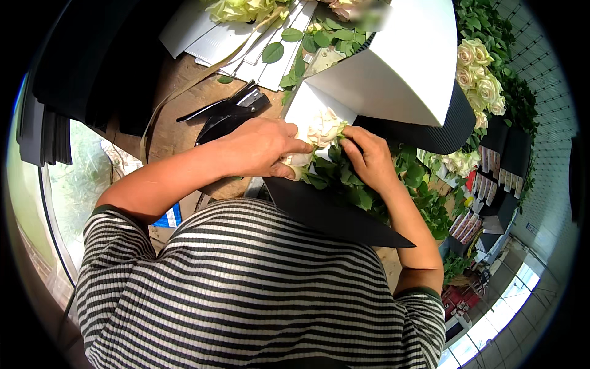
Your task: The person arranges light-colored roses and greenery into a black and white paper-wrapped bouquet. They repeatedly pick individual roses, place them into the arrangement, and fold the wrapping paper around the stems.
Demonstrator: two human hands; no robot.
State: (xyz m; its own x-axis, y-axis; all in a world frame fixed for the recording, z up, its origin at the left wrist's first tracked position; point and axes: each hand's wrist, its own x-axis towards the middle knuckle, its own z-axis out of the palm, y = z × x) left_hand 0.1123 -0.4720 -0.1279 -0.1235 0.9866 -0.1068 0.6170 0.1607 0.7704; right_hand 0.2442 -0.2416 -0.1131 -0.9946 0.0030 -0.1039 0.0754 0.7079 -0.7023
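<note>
Pale cream roses point(324, 127) with green leaves point(347, 181) lie between my hands, on a corrugated card sheet point(332, 212) that is black outside and white inside. My left hand point(261, 147) comes in from the left, with index finger and thumb closed around a rose head at the near left of the bunch. On the other side my right hand point(370, 157) has its thumb and fingertips pinched at the edge of the upper rose, by its leaves. The stems are hidden under leaves and card.
A black stapler point(230, 111) lies on the brown wooden table point(184, 80), left of the bunch. White corrugated sheets point(215, 43) and greenish roses point(239, 9) are at the back. A white card panel point(399, 67) stands beyond my hands. More cream roses point(482, 80) are stacked at right.
</note>
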